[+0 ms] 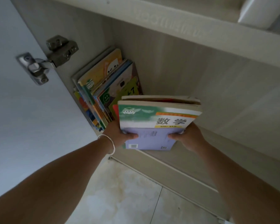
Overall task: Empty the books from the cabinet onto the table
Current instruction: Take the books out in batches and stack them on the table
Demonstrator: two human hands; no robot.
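I hold a small stack of books (157, 120) just above the cabinet's bottom shelf (217, 113); the top one has a green and purple cover. My left hand (120, 135) grips the stack's near left corner, thumb on top. My right hand (186, 136) grips its near right corner the same way. A row of several colourful books (103, 81) leans upright against the cabinet's left wall, behind and left of the held stack. The table is out of view.
The cabinet door (23, 97) stands open at the left, with a metal hinge (47, 60) on it. A shelf board (184, 29) runs overhead with a white object (262, 12) on it. Pale floor tiles (128, 194) lie below the cabinet front.
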